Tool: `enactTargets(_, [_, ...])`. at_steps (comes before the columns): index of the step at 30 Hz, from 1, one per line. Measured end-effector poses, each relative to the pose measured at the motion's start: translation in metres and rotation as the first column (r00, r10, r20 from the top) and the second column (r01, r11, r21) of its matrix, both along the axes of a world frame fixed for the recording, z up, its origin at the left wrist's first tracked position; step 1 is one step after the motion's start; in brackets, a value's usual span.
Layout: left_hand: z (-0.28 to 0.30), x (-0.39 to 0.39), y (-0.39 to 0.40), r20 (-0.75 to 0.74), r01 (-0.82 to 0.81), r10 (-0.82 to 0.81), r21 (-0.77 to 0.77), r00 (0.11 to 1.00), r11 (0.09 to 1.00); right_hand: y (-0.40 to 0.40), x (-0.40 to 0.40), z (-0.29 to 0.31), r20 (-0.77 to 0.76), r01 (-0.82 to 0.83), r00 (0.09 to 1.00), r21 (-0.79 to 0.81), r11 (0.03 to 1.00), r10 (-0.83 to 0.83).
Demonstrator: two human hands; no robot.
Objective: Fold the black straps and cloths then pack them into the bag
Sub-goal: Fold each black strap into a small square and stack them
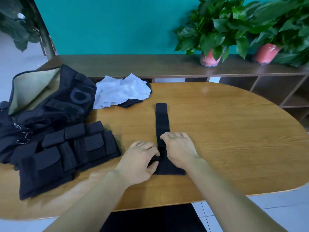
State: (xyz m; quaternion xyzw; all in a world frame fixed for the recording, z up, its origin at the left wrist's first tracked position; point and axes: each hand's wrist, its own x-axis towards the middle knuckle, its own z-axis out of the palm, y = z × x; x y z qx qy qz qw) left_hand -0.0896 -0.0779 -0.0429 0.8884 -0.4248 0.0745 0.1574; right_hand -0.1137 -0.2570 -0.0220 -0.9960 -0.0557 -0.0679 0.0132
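Observation:
A long black strap (161, 118) lies on the wooden table (225, 131), running straight away from me, with a wider black part at its near end. My left hand (139, 160) pinches that wide near part between thumb and fingers. My right hand (178, 148) lies over the strap beside it, fingers curled down on the cloth. The black bag (50, 101) stands open at the far left, showing a beige lining. A stack of folded black straps (70, 153) sits in front of the bag.
White cloths (122, 91) lie crumpled over a black cloth (129, 102) at the table's back. Two potted plants (210, 36) stand on a low wooden shelf (133, 64) behind the table. The table's right half holds nothing.

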Motion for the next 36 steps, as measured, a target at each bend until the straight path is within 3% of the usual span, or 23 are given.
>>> enactTargets(6, [-0.005, 0.0, -0.001, -0.01, -0.03, 0.03, -0.024, 1.0, 0.999, -0.008, 0.049, 0.005, -0.139, 0.05, 0.988, -0.139, 0.989, -0.069])
enactTargets(14, [-0.003, 0.001, -0.001, 0.031, -0.054, 0.054, 0.003, 0.998, 0.999, -0.018, 0.074, 0.019, -0.221, 0.13, 0.965, -0.051, 0.99, -0.138])
enactTargets(16, [-0.004, -0.001, 0.005, 0.058, -0.048, 0.05, -0.027, 0.997, 0.998, -0.019, 0.062, 0.025, -0.152, 0.139, 0.98, 0.045, 0.989, -0.13])
enactTargets(19, [-0.001, -0.004, 0.011, 0.065, -0.019, 0.025, -0.093, 0.998, 0.995, -0.024, 0.031, 0.031, 0.071, 0.055, 0.995, 0.185, 0.981, -0.069])
enactTargets(23, [0.014, -0.005, 0.014, -0.032, 0.057, -0.055, 0.039, 0.998, 0.998, -0.023, -0.023, 0.025, 0.246, -0.121, 0.967, 0.205, 0.971, 0.069])
enactTargets(25, [0.018, -0.005, 0.014, -0.094, 0.065, -0.054, 0.123, 0.994, 0.99, -0.02, -0.042, 0.018, 0.111, -0.132, 0.987, 0.183, 0.974, 0.113])
enactTargets(28, [0.024, -0.003, 0.007, -0.057, 0.061, -0.051, 0.183, 0.997, 0.981, -0.018, -0.056, 0.009, -0.111, -0.096, 0.987, 0.171, 0.981, 0.116])
enactTargets(32, [0.024, -0.009, -0.003, 0.057, 0.01, -0.026, 0.274, 0.998, 0.962, -0.015, -0.064, 0.006, -0.162, -0.071, 0.982, 0.15, 0.986, 0.096])
enactTargets(36, [0.025, -0.02, 0.0, -0.042, -0.089, 0.094, 0.11, 0.995, 0.99, -0.016, -0.071, 0.011, -0.13, -0.095, 0.985, 0.132, 0.987, 0.112])
